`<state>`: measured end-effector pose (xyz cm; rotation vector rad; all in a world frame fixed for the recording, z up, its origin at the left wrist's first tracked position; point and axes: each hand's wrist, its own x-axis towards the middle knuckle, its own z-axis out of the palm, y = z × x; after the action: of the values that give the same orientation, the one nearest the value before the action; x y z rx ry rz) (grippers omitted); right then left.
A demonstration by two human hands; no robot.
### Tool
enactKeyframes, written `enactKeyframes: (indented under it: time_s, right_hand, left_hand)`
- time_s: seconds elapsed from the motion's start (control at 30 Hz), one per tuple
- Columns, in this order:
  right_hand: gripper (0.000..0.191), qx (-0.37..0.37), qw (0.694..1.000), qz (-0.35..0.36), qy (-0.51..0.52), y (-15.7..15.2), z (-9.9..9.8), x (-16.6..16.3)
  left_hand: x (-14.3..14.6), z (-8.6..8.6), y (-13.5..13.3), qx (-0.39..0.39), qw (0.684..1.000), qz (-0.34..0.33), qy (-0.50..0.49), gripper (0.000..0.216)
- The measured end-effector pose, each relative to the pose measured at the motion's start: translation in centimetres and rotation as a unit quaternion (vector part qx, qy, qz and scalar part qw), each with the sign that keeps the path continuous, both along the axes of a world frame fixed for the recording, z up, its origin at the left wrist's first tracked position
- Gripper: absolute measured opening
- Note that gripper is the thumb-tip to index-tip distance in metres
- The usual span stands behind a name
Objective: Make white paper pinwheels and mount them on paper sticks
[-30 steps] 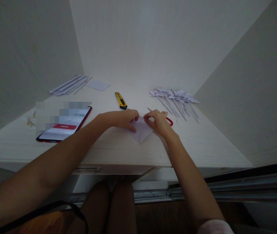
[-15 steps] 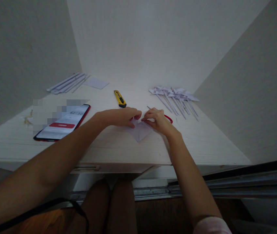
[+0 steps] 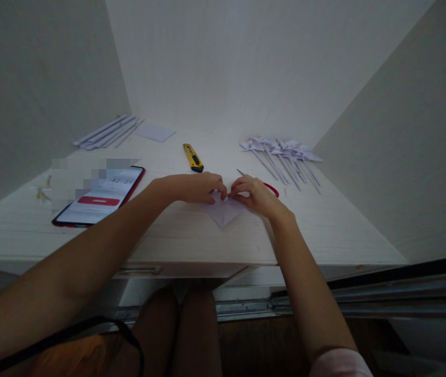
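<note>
1. Here we go: the creased white paper (image 3: 223,214) sits at the centre of our clock, lying on the desk (image 3: 191,242) near its front edge, one corner aimed at six.
2. At eleven we have the left hand (image 3: 208,187), fingers curled in narrow, pinching the far-left part.
3. At two, the right hand (image 3: 255,196), thumb and fingertips closed on the far edge, close to the left's fingertips.
4. We rate this paper light, thin and quick to crease (any stray squeeze would probably mark it), likely to slide on that smooth top; a gentle pinch at edges or folds looks the best hold.
5. Round the dial: phone (image 3: 101,200) at nine, rolled paper sticks (image 3: 109,133) at ten, yellow cutter (image 3: 193,157) at eleven, paper pinwheels (image 3: 286,151) past one, red handle (image 3: 272,189) just beyond the right hand.
</note>
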<state>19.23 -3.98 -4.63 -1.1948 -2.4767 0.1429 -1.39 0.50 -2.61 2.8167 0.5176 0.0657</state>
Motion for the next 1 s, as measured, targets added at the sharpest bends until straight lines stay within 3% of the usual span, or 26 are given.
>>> enactKeyframes:
  time_s: [0.27,0.67,0.83,1.0]
  right_hand:
    - [0.012,0.004,1.0,0.01,-0.006,-0.2,0.2,-0.2]
    - [0.013,-0.002,1.0,0.008,-0.013,-0.6,0.3,-0.5]
    - [0.021,0.054,0.996,-0.068,-0.01,-0.8,0.7,-0.7]
    - [0.026,0.087,0.97,-0.215,0.075,-0.5,1.0,-0.4]
  left_hand:
    - [0.1,-0.4,0.3,0.0,1.0,-0.015,-0.011,0.03]
    - [0.1,0.5,-0.2,-0.003,0.999,-0.007,0.033,0.037]
    - [0.3,0.4,-0.9,0.024,0.997,0.007,0.079,0.044]
    - [0.5,0.6,-2.2,0.042,0.991,0.026,0.125,0.044]
